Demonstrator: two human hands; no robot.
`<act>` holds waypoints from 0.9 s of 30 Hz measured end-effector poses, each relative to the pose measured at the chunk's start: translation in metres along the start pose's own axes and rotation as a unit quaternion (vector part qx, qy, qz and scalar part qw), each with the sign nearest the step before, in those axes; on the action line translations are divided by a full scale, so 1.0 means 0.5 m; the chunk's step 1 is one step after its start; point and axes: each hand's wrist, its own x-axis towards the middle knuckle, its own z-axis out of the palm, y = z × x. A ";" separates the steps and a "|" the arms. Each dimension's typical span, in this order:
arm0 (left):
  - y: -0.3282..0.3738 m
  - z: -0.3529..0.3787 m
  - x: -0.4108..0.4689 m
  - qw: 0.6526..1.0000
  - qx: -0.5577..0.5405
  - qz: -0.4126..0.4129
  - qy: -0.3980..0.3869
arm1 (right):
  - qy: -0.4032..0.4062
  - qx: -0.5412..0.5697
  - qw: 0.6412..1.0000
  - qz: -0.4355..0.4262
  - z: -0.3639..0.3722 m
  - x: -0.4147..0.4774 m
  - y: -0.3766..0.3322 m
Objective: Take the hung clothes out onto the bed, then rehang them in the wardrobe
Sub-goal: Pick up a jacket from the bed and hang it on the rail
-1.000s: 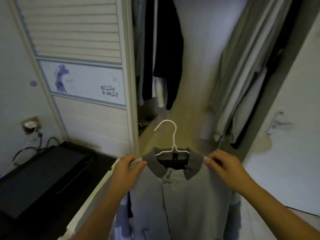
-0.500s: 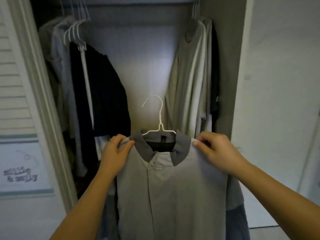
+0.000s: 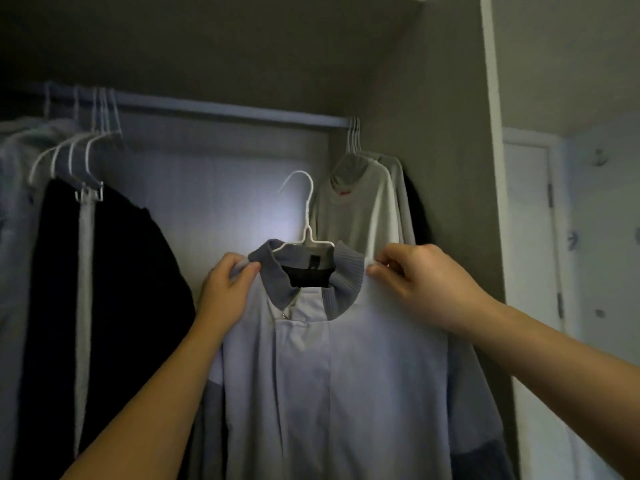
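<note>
At the frame's centre, a jacket [image 3: 332,375] on a hanger [image 3: 304,216] is pinched at both shoulders by the left hand [image 3: 225,289] and right hand [image 3: 426,282], below the rail [image 3: 225,109].

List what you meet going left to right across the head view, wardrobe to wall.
Pale clothes → dark coat → left hand gripping the shirt at one shoulder → hanger → right hand pinching the other shoulder → white door.

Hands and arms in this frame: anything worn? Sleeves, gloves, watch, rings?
Left hand and right hand are bare: no gloves, rings or watch visible. Left forearm and right forearm are bare too, with no sleeve in frame. No bands or markings show.
</note>
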 end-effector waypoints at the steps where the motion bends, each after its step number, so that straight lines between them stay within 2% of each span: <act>1: -0.008 0.004 0.036 1.000 -0.008 0.007 0.002 | 0.009 -0.011 1.000 0.000 -0.001 0.028 -0.008; 7: -0.045 0.014 0.246 0.998 -0.060 0.030 0.002 | 0.052 -0.077 0.996 0.009 -0.008 0.186 -0.074; 12: -0.048 0.010 0.424 0.997 -0.064 0.042 0.016 | 0.074 -0.082 0.993 0.038 -0.018 0.313 -0.125; 16: -0.065 -0.005 0.555 0.998 -0.010 0.041 0.035 | 0.088 -0.081 0.991 0.062 -0.017 0.416 -0.168; 19: -0.067 -0.026 0.612 0.997 0.060 0.009 0.050 | 0.119 -0.091 0.987 0.060 -0.006 0.487 -0.205; 21: -0.073 -0.040 0.641 0.996 0.065 -0.013 0.055 | 0.140 -0.095 0.984 0.058 0.006 0.529 -0.229; 24: -0.077 -0.057 0.670 0.997 -0.007 -0.041 0.068 | 0.149 -0.094 0.982 0.062 0.027 0.579 -0.263; 27: -0.068 -0.063 0.662 0.996 -0.076 -0.041 0.039 | 0.146 -0.092 0.983 0.070 0.052 0.615 -0.283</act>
